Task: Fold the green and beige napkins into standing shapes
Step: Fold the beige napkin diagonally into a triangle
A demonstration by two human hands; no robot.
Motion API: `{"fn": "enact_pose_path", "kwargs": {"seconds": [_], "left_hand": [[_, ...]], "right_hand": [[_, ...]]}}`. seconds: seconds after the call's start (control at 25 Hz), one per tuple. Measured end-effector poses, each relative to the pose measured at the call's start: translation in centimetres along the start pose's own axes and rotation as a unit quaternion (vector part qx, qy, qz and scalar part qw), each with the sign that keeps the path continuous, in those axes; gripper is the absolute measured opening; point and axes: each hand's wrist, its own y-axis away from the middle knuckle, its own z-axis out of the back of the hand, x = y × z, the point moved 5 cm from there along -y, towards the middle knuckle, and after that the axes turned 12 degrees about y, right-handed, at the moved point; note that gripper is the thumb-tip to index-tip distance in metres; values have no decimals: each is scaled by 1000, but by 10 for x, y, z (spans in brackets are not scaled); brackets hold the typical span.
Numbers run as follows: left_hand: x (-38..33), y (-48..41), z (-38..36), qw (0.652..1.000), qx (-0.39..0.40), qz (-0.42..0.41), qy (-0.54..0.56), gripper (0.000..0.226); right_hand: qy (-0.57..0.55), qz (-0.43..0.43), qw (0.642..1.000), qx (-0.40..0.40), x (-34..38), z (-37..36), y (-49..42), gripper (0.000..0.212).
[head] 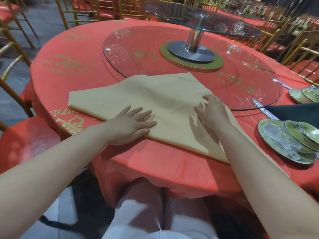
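My left hand (131, 125) lies flat on the beige napkin (155, 100), fingers (146, 112) spread & straight, palm pressing the folded edge that runs along the near edge of the counter (69, 49). Napkin's folded into a big triangle, long fold toward me, its point reaching up onto the lower glass turntable (138, 49) in the counter's middle. Red cloth w/ gold print covers the counter. My right hand (212, 111) hovers over the napkin's right half, fingers loosely curled & apart, gripping nothing; its shadow falls on the cloth below. Can't tell if the fingertips touch the fabric. Further right, near the counter's right edge, the green napkin (296, 112) lies dark & flat, partly cut off by the frame. Just in front of it: stacked green-gold plates (269, 133) w/ a clear glass (283, 138) lying on them. More plates (298, 95) behind, toward the far right edge.
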Motion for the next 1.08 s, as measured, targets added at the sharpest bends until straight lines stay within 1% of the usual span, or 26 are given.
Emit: {"fn": "enact_pose_path", "kwargs": {"seconds": [0.12,0.16,0.28,0.4,0.48,0.6,0.68,0.8,0.96,1.08], "left_hand": [[3,-7,-1,1000,13,3,-6,70],[5,-9,-2,1000,18,6,-10,68],[8,-19,-1,999,15,7,-34,72],[12,-32,1,998,6,-2,-57,67],[13,-40,3,997,-3,-12,-73,63],[16,-49,5,996,-13,-9,-85,65],[18,-52,7,997,-25,-1,-75,63],[22,-54,13,996,-60,19,-63,70],[32,-44,22,983,-147,96,-49,69],[33,-29,21,973,-198,115,-21,74]], "right_hand": [[-21,-41,999,9,4,-4,-24,55],[-36,-49,998,15,3,-5,-31,55],[-54,-67,996,16,-2,-6,-46,53],[-65,-84,994,28,-9,-6,-52,54],[-87,-75,993,23,-12,-6,-55,48],[-124,-73,990,-1,-15,-3,-57,36],[-121,-84,989,-14,-18,-2,-60,32],[-90,-103,990,-32,-24,2,-73,27],[-73,-113,990,-38,-26,1,-93,24],[-49,-123,991,-32,-23,-3,-103,22]]}}
